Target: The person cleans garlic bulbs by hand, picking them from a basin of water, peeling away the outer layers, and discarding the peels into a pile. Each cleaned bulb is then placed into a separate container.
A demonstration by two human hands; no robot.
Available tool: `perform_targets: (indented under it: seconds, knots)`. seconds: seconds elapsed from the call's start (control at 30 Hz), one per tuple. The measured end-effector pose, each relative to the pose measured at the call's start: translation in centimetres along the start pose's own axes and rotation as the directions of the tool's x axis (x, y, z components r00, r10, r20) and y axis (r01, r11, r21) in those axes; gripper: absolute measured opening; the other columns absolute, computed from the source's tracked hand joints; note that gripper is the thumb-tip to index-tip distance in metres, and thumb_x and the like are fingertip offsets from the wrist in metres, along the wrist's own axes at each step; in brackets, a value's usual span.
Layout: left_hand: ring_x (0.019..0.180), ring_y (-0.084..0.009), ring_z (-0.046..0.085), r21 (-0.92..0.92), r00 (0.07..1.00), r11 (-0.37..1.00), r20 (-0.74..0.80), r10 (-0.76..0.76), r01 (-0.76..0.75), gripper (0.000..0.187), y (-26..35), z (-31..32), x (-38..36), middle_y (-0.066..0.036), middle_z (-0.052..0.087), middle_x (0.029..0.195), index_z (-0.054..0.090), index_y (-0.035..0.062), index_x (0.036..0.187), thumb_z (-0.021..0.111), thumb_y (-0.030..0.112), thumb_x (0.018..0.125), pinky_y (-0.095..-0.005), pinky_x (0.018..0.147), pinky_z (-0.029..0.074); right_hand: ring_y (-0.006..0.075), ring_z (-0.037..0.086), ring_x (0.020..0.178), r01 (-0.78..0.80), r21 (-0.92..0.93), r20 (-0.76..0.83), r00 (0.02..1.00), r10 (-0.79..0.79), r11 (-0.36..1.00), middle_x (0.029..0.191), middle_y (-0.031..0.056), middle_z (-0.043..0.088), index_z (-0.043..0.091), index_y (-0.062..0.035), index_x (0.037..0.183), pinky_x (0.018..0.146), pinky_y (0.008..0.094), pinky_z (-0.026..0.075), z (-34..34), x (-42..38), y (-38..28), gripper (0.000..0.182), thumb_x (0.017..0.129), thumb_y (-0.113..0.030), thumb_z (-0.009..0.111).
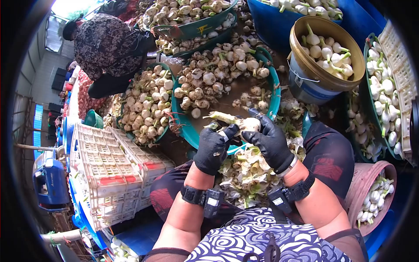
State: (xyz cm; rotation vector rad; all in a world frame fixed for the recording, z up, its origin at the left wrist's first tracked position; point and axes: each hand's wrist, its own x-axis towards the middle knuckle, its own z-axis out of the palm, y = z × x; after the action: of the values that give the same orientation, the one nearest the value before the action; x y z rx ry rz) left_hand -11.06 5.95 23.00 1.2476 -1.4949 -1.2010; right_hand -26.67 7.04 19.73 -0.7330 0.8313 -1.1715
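Observation:
A garlic bulb (251, 125) with a thick pale stem is held up in front of me, over the near rim of a teal tub (180, 126). In a black glove, my right hand (275, 146) has its fingers closed around the bulb. My left hand (212, 148), also gloved, is closed at the stem side, and a small pale piece shows at its fingers that I cannot make out. Unpeeled garlic bulbs (205, 78) are heaped in the tub. Below my hands, between my knees, lies a pile of garlic skins (246, 179).
A tan-rimmed bucket (294, 83) of cleaner bulbs stands at the right, near a tipped pink bucket (349, 185) with garlic. White plastic crates (109, 163) are at the left. Another person (107, 48) bends by more garlic tubs at the upper left.

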Motion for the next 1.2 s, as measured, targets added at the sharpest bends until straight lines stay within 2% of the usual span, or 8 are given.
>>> perform_targets:
  seconds: [0.13,0.23,0.43,0.5,0.7,0.83,0.9,1.2]
  knots:
    - [0.073,-0.0134,0.063,-0.445,0.926,0.825,0.021,-0.378,0.347,0.013,-1.0,-0.5,0.5,-0.004,0.066,0.084,0.064,-0.0005,0.091,0.056,-0.005,0.081,-0.0294,0.065,0.052,0.0146,0.06,0.084,0.121,-0.259,0.026,0.993,-0.119,0.958,0.097,0.0085,0.059,0.045,0.001,0.127,0.066,0.029,0.054,-0.8,0.3,1.0,0.04,0.095,-0.022,0.05]
    - [0.082,-0.013,0.062,0.266,0.988,0.954,0.102,0.113,-0.136,0.014,-4.3,-3.0,0.3,-0.007,0.067,0.096,0.065,-0.0007,0.097,0.061,0.0,0.083,-0.0258,0.072,0.05,0.017,0.063,0.071,-0.572,0.218,0.398,0.792,0.463,0.791,0.088,0.0083,0.061,0.056,-0.0021,0.106,0.056,0.0288,0.053,-1.2,-0.3,-1.0,0.033,0.096,-0.031,0.045]
    - [0.077,-0.0136,0.063,0.155,0.989,0.987,0.145,0.006,-0.029,0.02,-7.1,-3.9,-1.0,-0.007,0.066,0.089,0.065,-0.002,0.094,0.054,0.014,0.089,-0.0259,0.067,0.05,0.0192,0.062,0.066,-0.653,0.391,0.423,0.753,0.504,0.648,0.081,0.0081,0.063,0.057,-0.0064,0.099,0.052,0.0291,0.049,-0.6,-0.3,-1.4,0.03,0.091,-0.034,0.05]
    - [0.076,-0.0162,0.064,-0.011,0.887,0.893,0.126,-0.445,0.449,0.023,-4.3,-3.1,-0.7,-0.009,0.065,0.089,0.059,-0.0039,0.105,0.056,0.008,0.085,-0.0281,0.066,0.052,0.0219,0.064,0.075,-0.533,0.514,0.254,0.843,0.474,0.672,0.088,0.0106,0.063,0.055,-0.0072,0.103,0.059,0.0337,0.053,-1.3,0.0,-0.5,0.027,0.092,-0.032,0.052]
    - [0.075,-0.0137,0.062,-0.106,0.962,0.96,-0.056,-0.267,0.26,0.024,-3.6,-1.6,-0.9,-0.006,0.064,0.087,0.059,-0.0028,0.104,0.063,0.005,0.082,-0.0264,0.069,0.05,0.0223,0.064,0.08,-0.427,0.576,0.194,0.9,0.391,0.697,0.093,0.0091,0.061,0.055,-0.0063,0.105,0.068,0.0367,0.056,-1.6,0.2,-0.2,0.021,0.093,-0.023,0.053]
    - [0.077,-0.0148,0.062,-0.257,0.92,0.885,0.068,-0.385,0.389,0.026,-1.9,-2.3,-0.4,-0.007,0.064,0.091,0.057,-0.002,0.105,0.064,0.006,0.082,-0.0272,0.072,0.05,0.0189,0.061,0.084,0.508,-0.443,0.315,0.86,-0.402,0.739,0.096,0.0094,0.059,0.052,0.0003,0.109,0.075,0.0327,0.054,-1.1,0.0,-0.9,0.024,0.091,-0.016,0.055]
    - [0.079,-0.0149,0.062,-0.559,0.931,0.754,0.1,-0.351,0.344,0.032,-0.8,-2.3,-0.6,-0.007,0.064,0.093,0.055,-0.0019,0.112,0.063,0.007,0.083,-0.027,0.072,0.05,0.0166,0.059,0.09,-0.186,0.222,0.115,0.98,0.163,0.957,0.1,0.0087,0.057,0.049,0.0026,0.113,0.078,0.0301,0.051,0.2,0.0,-1.9,0.033,0.088,-0.015,0.06]
    - [0.081,-0.0091,0.059,-0.273,0.952,0.918,0.188,-0.241,0.287,0.025,2.6,-3.1,0.1,-0.003,0.065,0.093,0.062,0.0008,0.105,0.067,0.003,0.081,-0.0238,0.071,0.048,0.0071,0.056,0.082,-0.298,0.053,0.236,0.931,0.279,0.953,0.092,0.0012,0.062,0.06,0.0001,0.107,0.073,0.0229,0.046,0.9,1.0,-2.1,0.03,0.081,-0.013,0.068]
